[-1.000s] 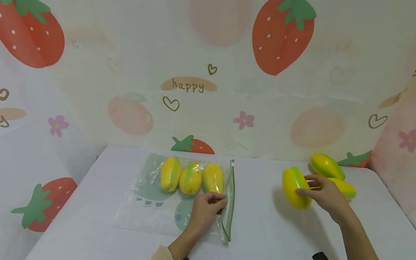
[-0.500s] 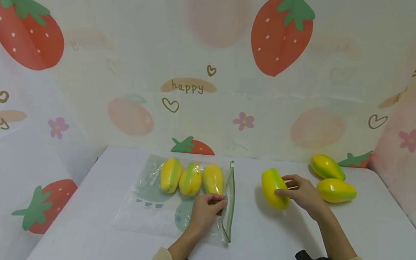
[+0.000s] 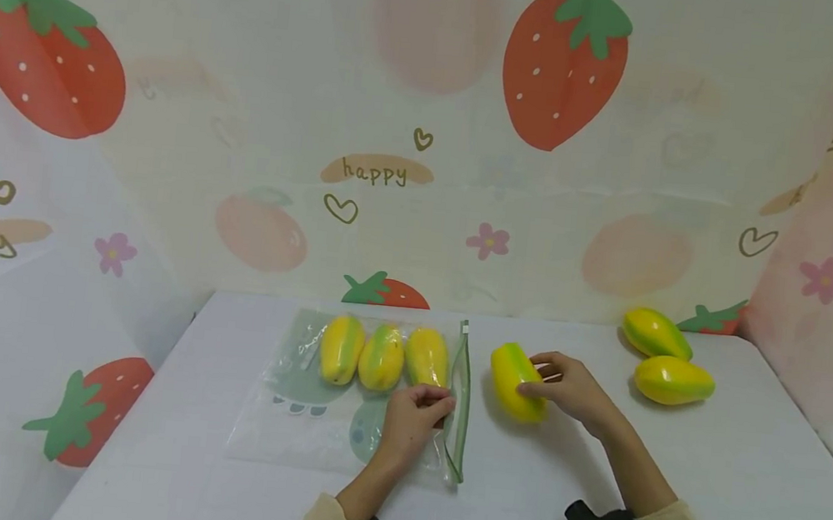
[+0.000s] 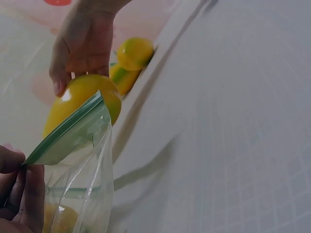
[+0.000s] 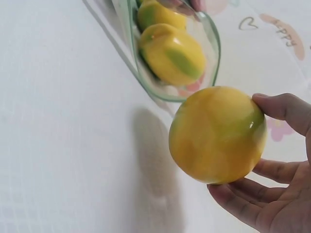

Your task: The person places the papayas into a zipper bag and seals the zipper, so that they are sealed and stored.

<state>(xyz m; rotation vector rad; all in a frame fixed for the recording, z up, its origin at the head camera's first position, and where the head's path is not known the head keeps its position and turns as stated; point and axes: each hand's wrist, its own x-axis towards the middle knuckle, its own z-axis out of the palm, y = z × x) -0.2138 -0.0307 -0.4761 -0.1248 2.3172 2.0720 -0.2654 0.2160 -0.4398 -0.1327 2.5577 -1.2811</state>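
Observation:
My left hand [image 3: 411,427] pinches the upper edge of a clear zip bag [image 3: 294,441] by its green zip strip [image 4: 63,133], and the bag's mouth gapes toward the right. Inside the bag lie three yellow-green papayas [image 3: 381,359] side by side. To the right of the mouth, my right hand [image 3: 573,391] grips another papaya [image 3: 518,383] between thumb and fingers, raised off the table. The right wrist view shows this held papaya [image 5: 218,136] end-on, just short of the bag's open rim [image 5: 217,53].
Two more papayas [image 3: 674,381] lie at the back right of the white table [image 3: 513,512]. A patterned backdrop [image 3: 291,72] with strawberries rises behind the table's far edge.
My right hand has carried the papaya leftward from near the two loose ones to beside the bag's mouth. The left hand and the bag have stayed in place.

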